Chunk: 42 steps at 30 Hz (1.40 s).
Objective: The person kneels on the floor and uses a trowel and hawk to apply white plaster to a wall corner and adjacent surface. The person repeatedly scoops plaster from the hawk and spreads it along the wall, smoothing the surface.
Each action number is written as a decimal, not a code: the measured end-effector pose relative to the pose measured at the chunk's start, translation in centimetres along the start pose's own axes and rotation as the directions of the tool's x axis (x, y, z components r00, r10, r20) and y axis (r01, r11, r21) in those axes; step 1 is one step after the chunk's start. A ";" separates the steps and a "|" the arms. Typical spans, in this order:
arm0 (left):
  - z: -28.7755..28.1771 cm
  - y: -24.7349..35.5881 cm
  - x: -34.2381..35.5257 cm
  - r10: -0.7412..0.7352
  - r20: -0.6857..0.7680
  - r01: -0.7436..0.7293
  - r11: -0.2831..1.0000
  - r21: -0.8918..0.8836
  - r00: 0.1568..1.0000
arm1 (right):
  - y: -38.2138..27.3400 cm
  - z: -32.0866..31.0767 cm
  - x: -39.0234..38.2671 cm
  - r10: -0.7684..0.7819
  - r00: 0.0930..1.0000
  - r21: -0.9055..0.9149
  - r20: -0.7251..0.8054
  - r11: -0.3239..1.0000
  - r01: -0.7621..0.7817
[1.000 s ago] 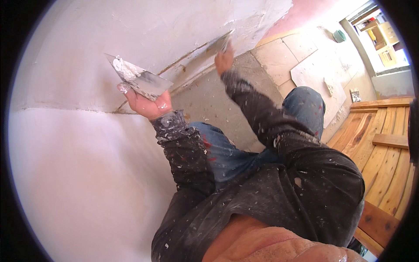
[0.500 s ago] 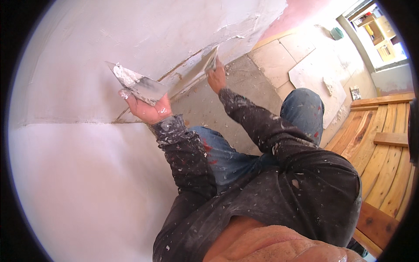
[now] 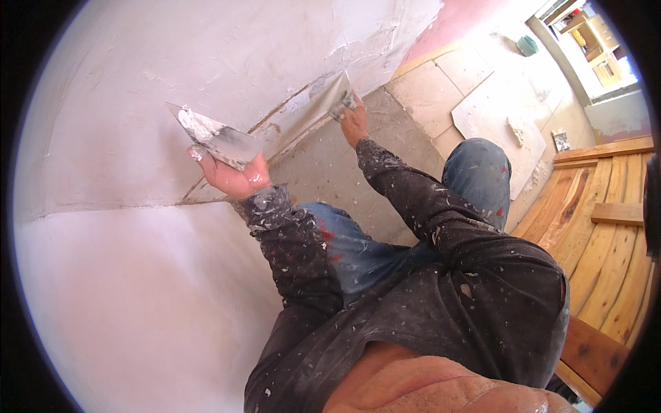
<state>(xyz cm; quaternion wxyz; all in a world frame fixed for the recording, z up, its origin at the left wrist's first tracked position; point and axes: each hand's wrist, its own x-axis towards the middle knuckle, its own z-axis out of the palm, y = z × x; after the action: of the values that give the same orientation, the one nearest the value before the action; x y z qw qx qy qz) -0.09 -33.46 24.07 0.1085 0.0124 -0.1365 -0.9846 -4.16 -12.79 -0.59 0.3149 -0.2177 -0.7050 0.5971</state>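
Note:
My left hand [image 3: 237, 177] is closed under a flat metal plastering trowel [image 3: 237, 143], palm up, its handle hidden. A lump of white plaster [image 3: 200, 126] lies along the blade's left part, and white smears mark my fingers. Farther off and to the right, my right hand [image 3: 355, 125] grips a second trowel [image 3: 337, 98], with its pale blade at the foot of the wall. The exact line of contact is hard to make out. The wall [image 3: 172, 69] is pale, with uneven plaster and a dark crack near its base.
Bare grey floor [image 3: 396, 138] runs beside the wall, then tiles [image 3: 430, 93]. A pale board [image 3: 492, 113] carries a plaster lump [image 3: 515, 132]. A green container [image 3: 527, 46] stands far right, near a doorway. Wooden planks [image 3: 585, 227] stand at my right. My bent knee [image 3: 477, 172] is near my right arm.
My right hand has shifted slightly right and down with its trowel, and the blade now shows more of its broad face. My left hand and its plaster-loaded trowel have barely moved.

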 end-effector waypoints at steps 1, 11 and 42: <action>0.0 -0.1 0.1 -0.009 0.032 0.009 1.000 0.001 0.999 | 1.3 -1.0 -0.2 0.110 0.991 0.107 0.071 0.987 -0.117; -1.1 0.2 0.2 0.007 0.078 -0.012 0.997 0.075 0.997 | -9.6 7.0 -5.5 -0.036 0.991 -0.301 0.132 0.951 0.075; -1.2 0.2 0.6 0.028 0.099 -0.034 0.998 0.051 0.995 | -8.2 2.0 1.7 -0.333 0.941 -0.452 0.054 0.832 0.320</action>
<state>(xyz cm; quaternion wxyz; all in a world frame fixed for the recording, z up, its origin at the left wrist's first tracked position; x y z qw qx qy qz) -0.55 -34.12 22.94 0.1165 -0.0355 -0.1678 -0.9783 -6.24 -14.60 7.59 0.3616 -0.1696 -0.8474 0.3499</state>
